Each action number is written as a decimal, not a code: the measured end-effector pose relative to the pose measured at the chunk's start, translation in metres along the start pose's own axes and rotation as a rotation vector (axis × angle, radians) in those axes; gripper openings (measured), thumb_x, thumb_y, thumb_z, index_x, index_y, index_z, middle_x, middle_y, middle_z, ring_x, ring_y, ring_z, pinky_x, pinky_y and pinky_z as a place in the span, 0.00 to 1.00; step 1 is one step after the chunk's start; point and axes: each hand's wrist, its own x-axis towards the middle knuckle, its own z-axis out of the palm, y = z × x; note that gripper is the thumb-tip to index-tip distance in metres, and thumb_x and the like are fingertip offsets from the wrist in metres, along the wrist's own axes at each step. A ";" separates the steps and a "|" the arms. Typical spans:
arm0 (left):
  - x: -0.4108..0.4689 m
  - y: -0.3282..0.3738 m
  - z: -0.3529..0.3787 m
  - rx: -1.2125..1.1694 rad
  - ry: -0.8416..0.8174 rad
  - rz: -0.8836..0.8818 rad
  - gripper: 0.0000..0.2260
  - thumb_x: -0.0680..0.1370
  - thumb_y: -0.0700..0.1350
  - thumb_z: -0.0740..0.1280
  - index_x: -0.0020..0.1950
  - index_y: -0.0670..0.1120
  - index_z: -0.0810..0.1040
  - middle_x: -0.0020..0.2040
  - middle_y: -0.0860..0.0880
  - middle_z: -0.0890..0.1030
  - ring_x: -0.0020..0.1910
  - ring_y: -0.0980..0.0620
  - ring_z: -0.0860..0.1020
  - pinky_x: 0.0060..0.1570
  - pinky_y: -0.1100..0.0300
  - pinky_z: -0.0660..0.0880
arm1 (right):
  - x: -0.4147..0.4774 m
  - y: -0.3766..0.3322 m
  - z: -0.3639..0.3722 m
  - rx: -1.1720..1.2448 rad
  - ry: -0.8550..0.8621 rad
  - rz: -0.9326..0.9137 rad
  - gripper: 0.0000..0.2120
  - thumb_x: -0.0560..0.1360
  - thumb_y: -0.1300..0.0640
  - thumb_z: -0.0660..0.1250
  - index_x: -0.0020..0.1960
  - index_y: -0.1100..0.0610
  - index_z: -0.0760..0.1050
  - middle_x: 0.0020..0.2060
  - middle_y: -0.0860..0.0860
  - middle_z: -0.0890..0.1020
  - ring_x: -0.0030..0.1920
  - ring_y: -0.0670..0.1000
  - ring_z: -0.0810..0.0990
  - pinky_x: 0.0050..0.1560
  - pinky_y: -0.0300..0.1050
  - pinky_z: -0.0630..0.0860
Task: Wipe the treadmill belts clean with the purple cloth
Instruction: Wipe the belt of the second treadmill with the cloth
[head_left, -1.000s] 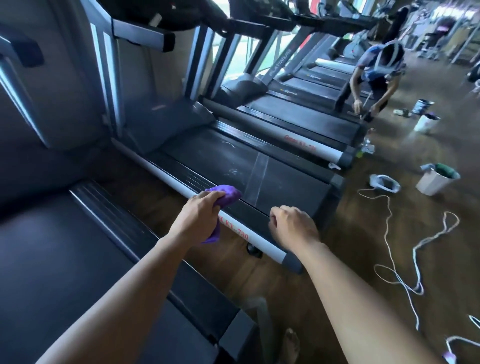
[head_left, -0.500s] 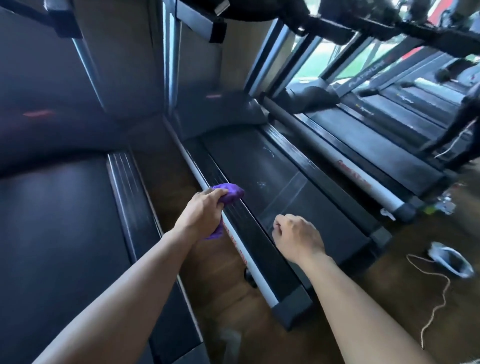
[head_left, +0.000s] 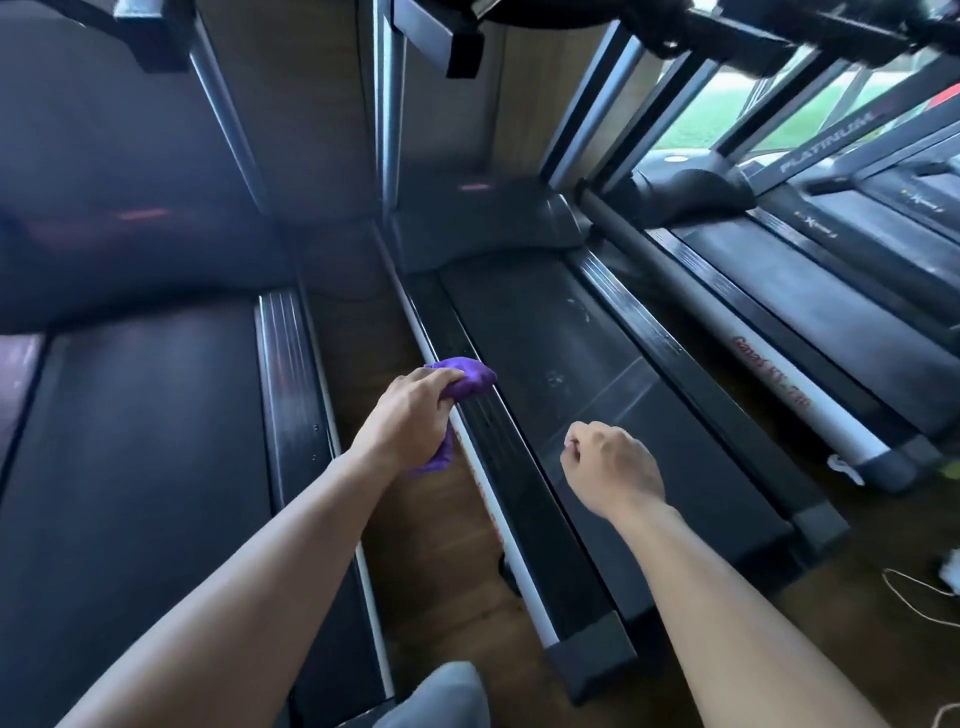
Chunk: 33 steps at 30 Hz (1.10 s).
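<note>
Nearest, 6 o'clock: a grey-clad knee (head_left: 441, 696) over the wood floor (head_left: 415, 551). The person seems to be in the gap between two machines, so either is in reach. White cord (head_left: 914, 587) lies on the floor at 4 o'clock, well apart from the hands. Both forearms run up toward 12.

Left hand (head_left: 402, 421), about 11 o'clock of centre: fingers curled round the purple cloth (head_left: 470, 379), which is bunched into a wad. One end sticks out ahead of the knuckles and a tail hangs below the palm. The wad sits on the black side rail (head_left: 498, 441) of the middle treadmill, just beside the silver frame tube (head_left: 511, 551), not on the belt. The bunched grip likely gives a firm pad for pressing.

Right hand (head_left: 610, 467), 3 o'clock of the left: fingers curled in, holding nothing, over the middle belt (head_left: 597, 374). Touching or hovering, cannot tell. Probably kept free for balance.

Further, 12–1 o'clock: pale scuff marks (head_left: 576, 306) on that belt, ahead of the cloth, likely the wiping target. Beyond them is the motor hood (head_left: 493, 223). Left belt (head_left: 130, 467) at 9 and right belt (head_left: 841, 312) at 2, both apart from the hands.
</note>
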 end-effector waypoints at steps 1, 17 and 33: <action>0.005 -0.002 -0.001 0.009 0.007 -0.004 0.17 0.78 0.41 0.62 0.66 0.50 0.75 0.62 0.46 0.77 0.62 0.43 0.73 0.64 0.54 0.67 | 0.005 0.000 0.000 0.001 0.001 -0.003 0.09 0.80 0.54 0.56 0.47 0.53 0.73 0.43 0.49 0.78 0.44 0.53 0.76 0.44 0.47 0.72; 0.198 -0.075 -0.012 0.029 0.000 -0.008 0.17 0.78 0.41 0.64 0.67 0.50 0.75 0.62 0.46 0.77 0.62 0.43 0.74 0.64 0.54 0.66 | 0.193 0.001 -0.001 0.031 0.058 0.039 0.08 0.80 0.53 0.59 0.45 0.53 0.74 0.41 0.48 0.79 0.43 0.53 0.77 0.41 0.46 0.73; 0.434 -0.094 0.016 0.053 -0.198 0.203 0.17 0.78 0.42 0.63 0.68 0.50 0.74 0.62 0.48 0.77 0.61 0.46 0.73 0.64 0.55 0.66 | 0.351 0.036 -0.006 0.096 0.124 0.292 0.09 0.80 0.53 0.59 0.45 0.54 0.75 0.39 0.49 0.78 0.41 0.53 0.77 0.38 0.45 0.69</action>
